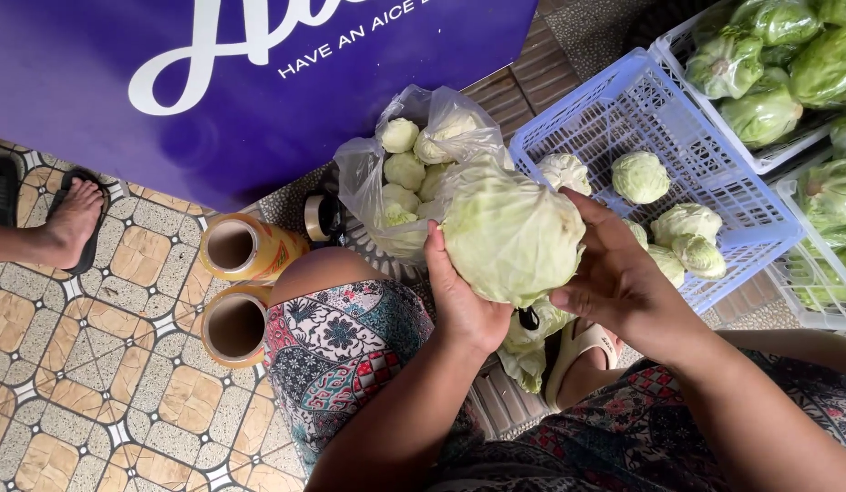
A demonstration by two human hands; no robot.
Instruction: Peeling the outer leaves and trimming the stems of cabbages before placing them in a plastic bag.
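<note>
My left hand (459,296) and right hand (614,273) cup a pale green cabbage (512,239) from both sides, fingers curled on it, above my patterned lap (350,355). Behind it, a clear plastic bag (400,173) of small cabbages; to the right a blue crate (624,109) with a few more. Two yellow film rolls (241,282) on the tiled floor (95,364) to the left, someone's sandalled foot (72,219) beyond.

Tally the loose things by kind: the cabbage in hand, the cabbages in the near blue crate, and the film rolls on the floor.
Cabbage held in both hands: 1
Small trimmed cabbages in the blue crate: 6, first at
Rolls of cling film: 2, first at
Total: 9
</note>
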